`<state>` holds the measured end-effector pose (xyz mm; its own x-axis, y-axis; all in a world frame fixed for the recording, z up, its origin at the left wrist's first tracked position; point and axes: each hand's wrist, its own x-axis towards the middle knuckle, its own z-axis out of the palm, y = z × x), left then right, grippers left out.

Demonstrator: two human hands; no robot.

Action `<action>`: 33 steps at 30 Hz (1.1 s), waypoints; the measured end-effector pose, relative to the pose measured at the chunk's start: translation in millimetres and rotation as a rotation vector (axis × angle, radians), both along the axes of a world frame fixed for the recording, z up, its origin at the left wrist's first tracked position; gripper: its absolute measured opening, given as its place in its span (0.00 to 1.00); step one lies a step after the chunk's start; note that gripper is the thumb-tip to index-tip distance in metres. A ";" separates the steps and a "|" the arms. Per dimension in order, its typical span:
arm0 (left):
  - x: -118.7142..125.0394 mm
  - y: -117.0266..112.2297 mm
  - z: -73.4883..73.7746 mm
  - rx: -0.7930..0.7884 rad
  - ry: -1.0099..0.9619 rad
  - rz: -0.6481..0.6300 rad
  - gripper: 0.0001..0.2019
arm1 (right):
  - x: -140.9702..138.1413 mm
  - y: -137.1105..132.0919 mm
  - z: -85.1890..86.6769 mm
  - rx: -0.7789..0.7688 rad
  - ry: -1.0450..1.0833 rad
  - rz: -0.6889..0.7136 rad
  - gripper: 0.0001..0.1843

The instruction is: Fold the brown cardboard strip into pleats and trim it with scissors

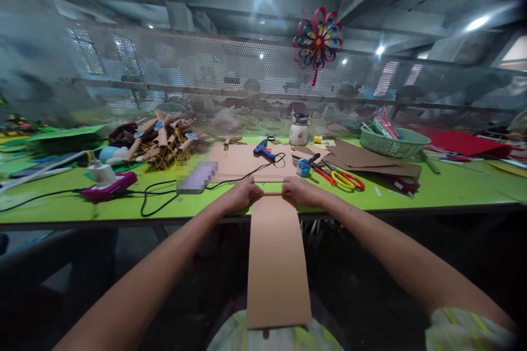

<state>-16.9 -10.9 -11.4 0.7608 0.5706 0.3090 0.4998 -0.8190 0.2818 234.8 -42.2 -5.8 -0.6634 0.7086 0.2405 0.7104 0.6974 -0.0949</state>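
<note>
A long tan sheet of cardboard [278,263] hangs from the table's front edge down toward my lap. Its far end is rolled into a narrow edge between my hands. My left hand [246,193] pinches the left end of that roll, fingers closed. At the right end, my right hand [302,191] grips it the same way. Just beyond my hands lie more flat tan sheets [234,162], with a blue glue gun [264,150] resting on them. A small blue jar [303,168] stands right of the sheets, near scissors with yellow and red handles [348,180].
On the green table [230,205] are a phone [197,177], a purple power strip [109,185] with black cords, and a pile of rolled cardboard pieces [164,140]. Farther back stand a white bottle [298,131] and a green basket [393,143]. A perforated metal screen [197,77] rises behind.
</note>
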 end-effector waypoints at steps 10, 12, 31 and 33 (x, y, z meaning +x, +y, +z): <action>-1.9 -1.1 -4.5 0.080 0.011 -0.015 0.12 | 3.2 -14.2 -7.6 0.143 -0.021 0.035 0.07; -1.9 -2.8 -6.6 0.132 -0.014 -0.030 0.13 | 1.6 -17.0 -8.3 0.172 -0.035 0.029 0.07; 37.7 -2.7 23.8 -0.173 0.069 0.280 0.18 | -11.4 -44.1 -2.2 0.303 -0.209 -0.072 0.07; 39.9 1.9 24.4 -0.265 0.073 0.252 0.18 | -10.6 -45.8 -2.9 0.338 -0.192 -0.060 0.08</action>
<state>22.9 -9.1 13.0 0.6011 0.7956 0.0757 0.7026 -0.5712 0.4242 224.2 -87.9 -8.7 -0.6791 0.6493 0.3423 0.7331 0.6236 0.2716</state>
